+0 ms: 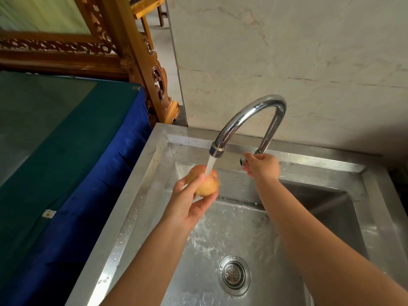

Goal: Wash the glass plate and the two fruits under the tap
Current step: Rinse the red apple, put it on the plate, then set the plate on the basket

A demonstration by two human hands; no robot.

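Note:
My left hand (189, 202) holds a yellow-red fruit (206, 184) over the steel sink (141, 195), right under the running water stream (209, 166). The curved chrome tap (254, 113) arches over the basin from the back rim. My right hand (261, 165) is closed around the tap handle (242, 161) at the tap's base. The glass plate and the second fruit are out of view.
The drain strainer (234, 275) sits in the wet basin floor. A table with a green top and blue cloth (66, 162) stands to the left of the sink. A carved wooden frame (132, 51) rises behind it. A tiled wall (287, 51) backs the sink.

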